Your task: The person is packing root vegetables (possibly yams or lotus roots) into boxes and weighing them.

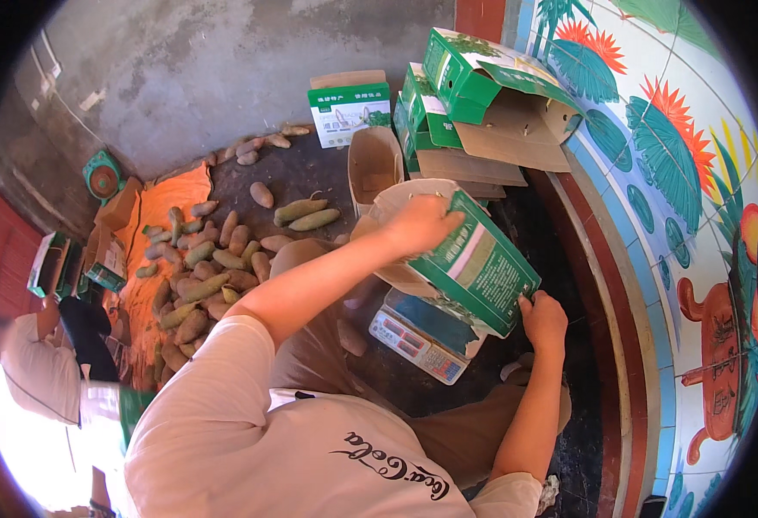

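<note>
A green and white cardboard box (pixel 491 268) with brown inner flaps is tilted between my hands. My left hand (pixel 428 226) is closed on its upper edge, by the raised brown flap. At the lower right corner, the fingers of my right hand (pixel 543 319) are closed on the box. Directly beneath sits a digital scale (pixel 418 350) with a display and keypad on its near side; the box covers part of its platform. I cannot tell whether the box touches the scale. The inside of the box is mostly hidden.
Many long tubers (pixel 215 268) lie heaped on the floor and an orange sheet (pixel 150 216) to the left. Green boxes (pixel 474 95) are stacked at the far right, beside an open brown box (pixel 374 164). Another person (pixel 38 363) handles boxes at far left. A painted wall curves along the right.
</note>
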